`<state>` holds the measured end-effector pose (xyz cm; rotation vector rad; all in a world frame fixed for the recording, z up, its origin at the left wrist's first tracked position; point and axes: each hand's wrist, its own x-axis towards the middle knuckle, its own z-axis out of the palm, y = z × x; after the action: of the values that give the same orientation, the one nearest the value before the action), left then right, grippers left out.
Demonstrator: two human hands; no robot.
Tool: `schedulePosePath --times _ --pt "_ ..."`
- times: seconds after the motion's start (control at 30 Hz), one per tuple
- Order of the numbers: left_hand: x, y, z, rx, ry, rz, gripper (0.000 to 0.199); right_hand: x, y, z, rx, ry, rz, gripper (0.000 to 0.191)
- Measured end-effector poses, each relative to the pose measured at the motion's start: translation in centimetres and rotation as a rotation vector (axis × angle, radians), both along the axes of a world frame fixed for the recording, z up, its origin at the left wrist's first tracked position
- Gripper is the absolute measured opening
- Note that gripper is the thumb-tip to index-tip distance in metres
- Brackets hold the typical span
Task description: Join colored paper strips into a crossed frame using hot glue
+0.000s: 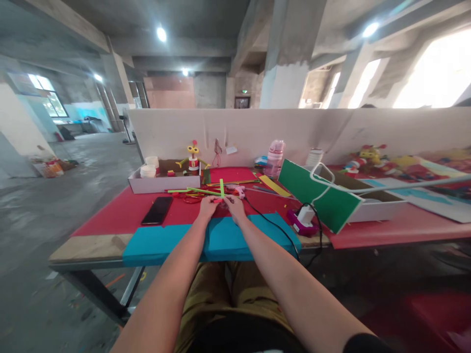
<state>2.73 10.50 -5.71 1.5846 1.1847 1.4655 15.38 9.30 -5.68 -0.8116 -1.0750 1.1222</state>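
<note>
My left hand (208, 208) is closed, its fingertips pinching a small red piece (218, 200) above the blue cloth's far edge. A bright green strip (222, 187) stands upright between my hands. The fingers of my right hand (234, 206) are closed at the foot of that strip. Just behind my right hand lies a pink glue gun (236, 190), its black cord running toward the right. More long green strips (198, 190) and red loops (192, 198) lie on the red table cover behind my left hand.
A black phone (157, 211) lies to the left. At the back left, a white box (165, 184) holds paper cups and a toy figure (193, 158). On the right are a tilted green board (318, 196), a purple power socket (302, 223) and a pink bottle (275, 158).
</note>
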Motion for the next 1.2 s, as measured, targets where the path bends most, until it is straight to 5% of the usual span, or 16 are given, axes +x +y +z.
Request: schedulePosePath --times 0.47,0.73,1.2 --pt "0.33 -0.53 0.43 -0.02 -0.128 -0.136 0.024 0.3 0.52 -0.47 -0.02 0.11 0.014 0.03" --pt "-0.14 -0.59 0.26 0.045 0.05 0.028 0.026 0.18 -0.05 -0.03 -0.027 0.124 0.071 0.031" --pt "0.01 -0.54 0.51 0.041 0.143 0.03 0.026 0.28 -0.14 0.09 -0.032 0.135 0.029 0.032"
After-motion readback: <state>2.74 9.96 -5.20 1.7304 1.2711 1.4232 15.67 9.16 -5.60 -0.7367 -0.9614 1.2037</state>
